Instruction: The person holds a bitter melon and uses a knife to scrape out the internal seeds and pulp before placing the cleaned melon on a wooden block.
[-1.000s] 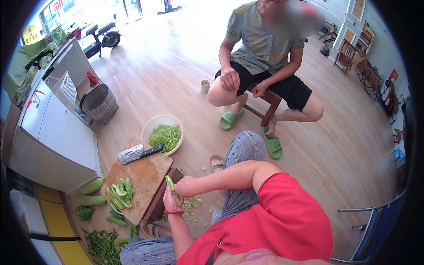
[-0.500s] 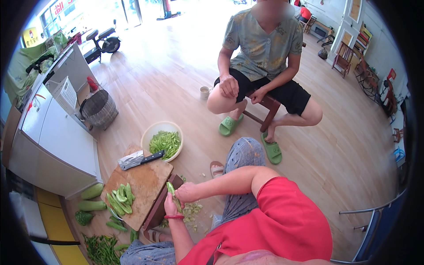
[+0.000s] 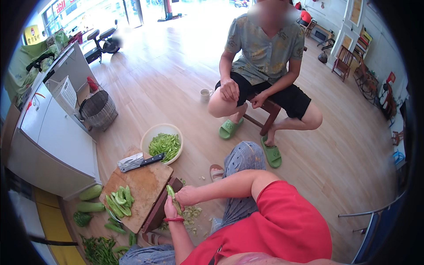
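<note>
My left hand [image 3: 170,207], with a red band at its wrist, grips a long, hollowed green gourd piece [image 3: 171,191] beside the board's edge. Closed fingers of my right hand [image 3: 188,195] press against the gourd's inner side; whatever they hold is hidden. Pale scraps [image 3: 192,213] lie on the floor beneath both hands. To the left, several cut green gourd pieces [image 3: 119,201] rest on a wooden cutting board [image 3: 148,181]. A cleaver [image 3: 131,162] with a black handle lies across the board's far end.
Past the board stands a cream bowl [image 3: 146,136] of green strips. Whole gourds [image 3: 91,206] and a heap of green peppers [image 3: 98,251] lie on the floor at left. A seated person [image 3: 265,57] faces me near a mug [image 3: 205,95]. A wicker basket [image 3: 100,110] stands by the white cabinet [image 3: 62,137].
My right hand has shifted slightly down along the gourd piece. My left hand keeps its hold. The view has tilted a little; the board and its contents are unchanged.
</note>
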`<action>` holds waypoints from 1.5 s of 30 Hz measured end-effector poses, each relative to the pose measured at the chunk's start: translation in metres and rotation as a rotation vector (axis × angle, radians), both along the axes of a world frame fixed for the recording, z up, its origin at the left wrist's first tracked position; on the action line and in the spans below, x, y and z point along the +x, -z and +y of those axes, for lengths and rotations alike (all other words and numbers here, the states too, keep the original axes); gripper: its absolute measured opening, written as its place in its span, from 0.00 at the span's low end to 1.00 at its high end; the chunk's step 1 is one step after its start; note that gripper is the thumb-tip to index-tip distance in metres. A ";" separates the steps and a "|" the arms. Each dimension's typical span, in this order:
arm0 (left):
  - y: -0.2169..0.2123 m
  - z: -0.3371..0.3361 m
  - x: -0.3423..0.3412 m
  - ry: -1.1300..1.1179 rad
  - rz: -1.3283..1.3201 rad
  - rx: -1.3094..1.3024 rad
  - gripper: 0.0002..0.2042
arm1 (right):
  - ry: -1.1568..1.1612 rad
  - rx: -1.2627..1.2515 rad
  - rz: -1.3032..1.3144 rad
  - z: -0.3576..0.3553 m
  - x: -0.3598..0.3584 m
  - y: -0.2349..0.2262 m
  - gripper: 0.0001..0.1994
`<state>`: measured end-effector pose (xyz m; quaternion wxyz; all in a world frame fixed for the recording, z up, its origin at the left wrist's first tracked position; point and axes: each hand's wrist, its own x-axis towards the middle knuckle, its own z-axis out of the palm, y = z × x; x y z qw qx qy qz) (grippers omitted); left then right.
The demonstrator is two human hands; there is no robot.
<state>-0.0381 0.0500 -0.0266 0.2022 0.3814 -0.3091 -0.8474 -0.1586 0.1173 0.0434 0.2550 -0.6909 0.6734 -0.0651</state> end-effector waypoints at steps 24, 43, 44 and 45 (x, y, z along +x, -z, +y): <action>-0.014 0.008 0.003 -0.024 0.000 0.051 0.16 | 0.037 -0.079 -0.005 -0.001 0.000 0.006 0.20; -0.044 -0.001 0.015 -0.151 0.607 0.356 0.17 | 0.161 -0.245 0.080 -0.016 -0.023 -0.045 0.07; -0.047 -0.001 0.017 -0.164 0.586 0.344 0.17 | 0.136 -0.266 0.095 -0.017 -0.018 -0.044 0.06; -0.049 0.001 0.016 -0.170 0.573 0.337 0.16 | 0.119 -0.257 0.109 -0.018 -0.017 -0.046 0.06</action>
